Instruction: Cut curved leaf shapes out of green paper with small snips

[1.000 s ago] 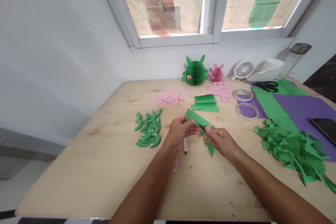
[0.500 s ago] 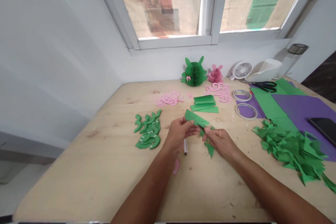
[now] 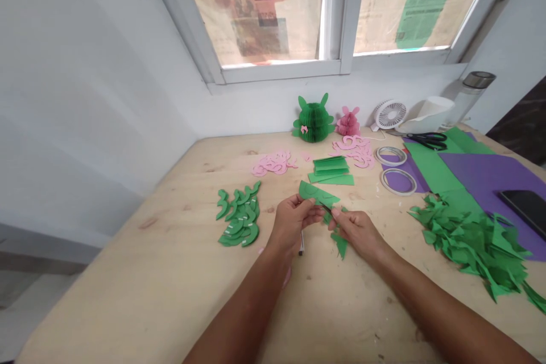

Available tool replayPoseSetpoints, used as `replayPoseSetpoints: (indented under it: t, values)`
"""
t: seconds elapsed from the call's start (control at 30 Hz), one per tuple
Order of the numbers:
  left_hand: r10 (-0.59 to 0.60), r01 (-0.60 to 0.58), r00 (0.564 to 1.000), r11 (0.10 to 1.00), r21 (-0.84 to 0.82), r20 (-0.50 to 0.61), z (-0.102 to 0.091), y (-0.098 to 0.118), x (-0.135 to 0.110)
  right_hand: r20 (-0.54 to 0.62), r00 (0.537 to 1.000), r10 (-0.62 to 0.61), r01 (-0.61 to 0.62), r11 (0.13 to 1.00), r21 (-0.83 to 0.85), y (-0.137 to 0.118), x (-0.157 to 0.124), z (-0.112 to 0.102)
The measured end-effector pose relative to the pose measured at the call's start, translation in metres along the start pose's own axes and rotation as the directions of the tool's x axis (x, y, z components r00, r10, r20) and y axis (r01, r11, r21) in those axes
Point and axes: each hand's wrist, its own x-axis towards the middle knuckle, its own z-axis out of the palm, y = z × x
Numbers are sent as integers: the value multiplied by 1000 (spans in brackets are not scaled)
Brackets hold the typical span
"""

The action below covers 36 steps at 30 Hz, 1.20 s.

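likely the green paper piece (image 3: 318, 192) is light and fairly stiff, but easy to crease or tear; i'd pinch it near the edge, flat and gently. it sits above the bench (image 3: 170, 290), between both hands. the fingers of my left hand (image 3: 296, 217) pinch its lower edge; those of my right hand (image 3: 354, 228) grip a dark-bladed tool (image 3: 326, 208), handle hidden. beyond lie stacked green strips (image 3: 331, 166); well to the right, green scraps (image 3: 478, 244).

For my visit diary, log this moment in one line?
Left hand: holds green paper | Right hand: holds slim dark tool at the paper | Nearby: green scrap, green strips
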Motion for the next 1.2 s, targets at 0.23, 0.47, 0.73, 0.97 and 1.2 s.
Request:
replayPoseSetpoints:
  t: [0.23, 0.47, 0.73, 0.97, 1.2]
  values:
    - [9, -10, 999, 999, -40, -30, 4, -1, -2, 2, 1000, -22, 22, 1000, -7, 2, 1, -1]
    - [22, -25, 999, 997, -67, -40, 5, -3, -3, 0, 1000, -13, 13, 1000, 6, 3, 1, 0]
    - [22, -29, 996, 996, -84, -83, 7, -5, -4, -26, 1000, -9, 9, 1000, -6, 5, 1, 1]
    - [13, -23, 995, 995, -97, -102, 11, -6, -5, -16, 1000, -21, 21, 1000, 1, 8, 2, 2]
    - [23, -36, 996, 990, -136, -91, 12, -6, -8, -17, 999, -30, 30, 1000, -5, 10, 2, 1]
